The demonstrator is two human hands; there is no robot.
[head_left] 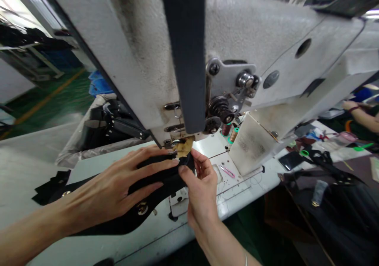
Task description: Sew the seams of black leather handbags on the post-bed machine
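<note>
Under the sewing machine's [142,48] head, a black piece [128,220] with metal eyelets is covered by the left hand [115,183], its fingers spread. The piece's edge is pinched by the right hand [204,189].

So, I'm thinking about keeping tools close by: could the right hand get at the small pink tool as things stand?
Probably yes: the pink tool lies uncovered just beside the right hand, though that hand would likely need to release the black piece first.
</note>
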